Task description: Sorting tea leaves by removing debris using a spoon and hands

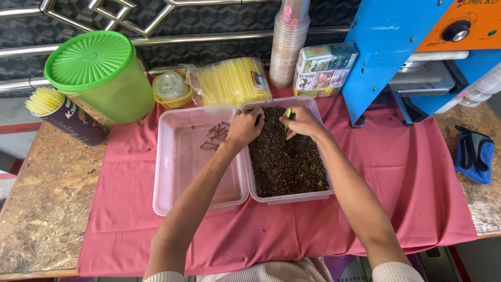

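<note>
Hands (274,125) half-buried in dried leaves (287,162), fingertips hidden.

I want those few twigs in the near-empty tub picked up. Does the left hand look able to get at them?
Probably yes: the left hand rests beside the twigs, and the open tub leaves nothing in between.

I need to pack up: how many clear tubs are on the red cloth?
2. A nearly empty tub sits left; a tub of dark leaves sits right, touching it, with both hands in it. None seems hidden.
</note>
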